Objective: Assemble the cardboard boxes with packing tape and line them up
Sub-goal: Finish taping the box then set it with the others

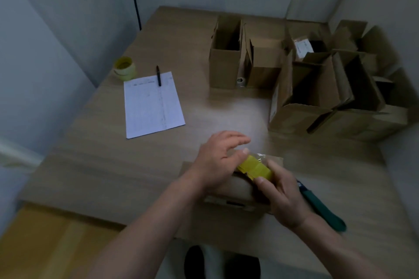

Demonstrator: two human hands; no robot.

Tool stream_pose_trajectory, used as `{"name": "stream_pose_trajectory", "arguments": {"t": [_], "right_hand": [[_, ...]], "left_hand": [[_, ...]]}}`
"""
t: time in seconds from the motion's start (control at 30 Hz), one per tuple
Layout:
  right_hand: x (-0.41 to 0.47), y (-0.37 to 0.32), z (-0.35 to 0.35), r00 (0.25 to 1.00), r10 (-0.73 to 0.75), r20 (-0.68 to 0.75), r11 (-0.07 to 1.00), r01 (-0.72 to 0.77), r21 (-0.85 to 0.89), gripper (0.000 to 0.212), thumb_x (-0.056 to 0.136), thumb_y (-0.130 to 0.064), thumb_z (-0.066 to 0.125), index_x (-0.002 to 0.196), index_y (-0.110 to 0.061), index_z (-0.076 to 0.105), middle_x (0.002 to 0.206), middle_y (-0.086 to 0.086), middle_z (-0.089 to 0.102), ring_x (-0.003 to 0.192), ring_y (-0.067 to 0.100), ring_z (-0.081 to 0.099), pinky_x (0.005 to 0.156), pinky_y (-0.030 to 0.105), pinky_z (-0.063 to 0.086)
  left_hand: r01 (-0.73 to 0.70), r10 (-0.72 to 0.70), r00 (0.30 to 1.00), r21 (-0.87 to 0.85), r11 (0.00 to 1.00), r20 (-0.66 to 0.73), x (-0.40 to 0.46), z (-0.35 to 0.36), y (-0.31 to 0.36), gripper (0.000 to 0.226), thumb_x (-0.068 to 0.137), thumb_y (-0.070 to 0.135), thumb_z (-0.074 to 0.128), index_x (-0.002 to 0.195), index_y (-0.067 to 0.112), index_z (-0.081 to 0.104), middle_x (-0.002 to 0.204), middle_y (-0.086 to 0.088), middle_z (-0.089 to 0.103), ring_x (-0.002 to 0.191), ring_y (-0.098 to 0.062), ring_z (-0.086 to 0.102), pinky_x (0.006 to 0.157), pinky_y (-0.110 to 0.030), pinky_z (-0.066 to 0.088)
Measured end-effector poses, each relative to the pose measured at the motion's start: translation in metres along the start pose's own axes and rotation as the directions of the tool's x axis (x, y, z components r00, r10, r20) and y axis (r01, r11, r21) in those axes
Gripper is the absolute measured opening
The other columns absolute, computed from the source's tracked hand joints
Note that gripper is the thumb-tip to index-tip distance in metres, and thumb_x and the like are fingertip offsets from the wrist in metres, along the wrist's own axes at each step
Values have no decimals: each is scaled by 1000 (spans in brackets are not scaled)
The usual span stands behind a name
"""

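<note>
A yellow packing tape roll (pixel 255 169), lying crosswise on a flat brown cardboard box (pixel 229 188), is gripped by the right hand (pixel 282 197); left hand (pixel 216 159) fingers spread. Open-topped brown cardboard boxes (pixel 301 75) stand upright on the bench (pixel 113 165).

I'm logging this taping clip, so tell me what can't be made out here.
Head view only:
- Cardboard box: mostly hidden under both hands.
- Yellow tape roll: blurred, partly covered by right hand and left hand.
- Paper sheet: writing too small.
- Green-handled tool: tip hidden behind right hand.
</note>
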State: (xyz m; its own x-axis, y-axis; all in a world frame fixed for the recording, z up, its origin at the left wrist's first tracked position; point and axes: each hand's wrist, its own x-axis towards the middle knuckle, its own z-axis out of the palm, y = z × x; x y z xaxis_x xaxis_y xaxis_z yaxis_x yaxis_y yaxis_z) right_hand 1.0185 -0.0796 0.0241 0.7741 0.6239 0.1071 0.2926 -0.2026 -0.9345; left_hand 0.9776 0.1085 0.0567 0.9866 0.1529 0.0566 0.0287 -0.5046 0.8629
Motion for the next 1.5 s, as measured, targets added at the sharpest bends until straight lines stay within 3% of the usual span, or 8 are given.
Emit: {"name": "stream_pose_trajectory", "arguments": {"t": [0.23,0.53,0.67,0.8,0.93,1.07,1.17,1.5], "right_hand": [[4,-13,0,998,-2,67,999,5,-46,36,87,-43,52,108,-17,64,91,8,64,80,26,59,68,47,48],[12,-10,-4,993,87,80,996,-85,-30,46,70,-53,66,87,-12,56,82,14,54,74,27,51,63,44,41],[12,2,-3,992,121,-39,978,-126,-167,38,63,-46,77,85,-24,54,78,-3,58,70,11,53,63,37,44],[10,12,5,972,159,-172,986,-164,-16,33,81,-52,64,83,-20,55,78,9,60,73,27,57,64,49,46],[11,9,13,944,135,-302,986,-159,-57,18,85,-10,58,81,-23,47,71,4,52,63,8,47,59,37,40],[10,8,14,969,68,-239,980,-110,-168,39,82,8,63,85,-26,46,75,-2,52,66,3,49,59,21,42],[12,10,19,988,-2,-157,936,-54,-349,32,85,-8,68,90,-33,50,83,-8,55,77,11,52,63,36,45],[17,7,30,963,-252,-95,873,184,-452,20,84,-28,57,103,-25,57,86,-24,38,82,-7,42,73,7,32]], "left_hand": [[97,-120,921,80,992,371,27,-15,25,11,86,17,70,95,17,78,96,-3,71,93,-17,65,85,-41,54],[-418,434,901,307,855,18,4,-1,7,15,86,21,57,76,12,64,85,0,59,73,-20,56,62,-36,48],[-166,210,932,168,972,-295,-3,2,-4,13,84,16,59,73,10,59,74,0,56,67,-11,50,61,-30,43],[69,-84,927,-52,996,-365,-11,0,-9,18,86,25,58,74,12,61,64,3,60,60,-7,54,59,-27,46],[254,-370,808,-295,921,-459,-23,-1,-24,20,93,11,58,73,10,60,60,-3,67,59,-17,66,65,-40,58],[380,-472,782,-289,879,-407,-36,-20,-46,23,91,7,58,69,13,60,53,0,60,51,-16,58,62,-37,54],[455,-553,758,-326,828,-346,-37,-30,-61,25,92,4,58,68,13,60,54,1,57,52,-17,55,59,-32,49],[520,-611,753,-350,779,-243,-31,-16,-96,29,91,5,62,64,16,61,55,1,56,53,-17,54,58,-31,47]]}}
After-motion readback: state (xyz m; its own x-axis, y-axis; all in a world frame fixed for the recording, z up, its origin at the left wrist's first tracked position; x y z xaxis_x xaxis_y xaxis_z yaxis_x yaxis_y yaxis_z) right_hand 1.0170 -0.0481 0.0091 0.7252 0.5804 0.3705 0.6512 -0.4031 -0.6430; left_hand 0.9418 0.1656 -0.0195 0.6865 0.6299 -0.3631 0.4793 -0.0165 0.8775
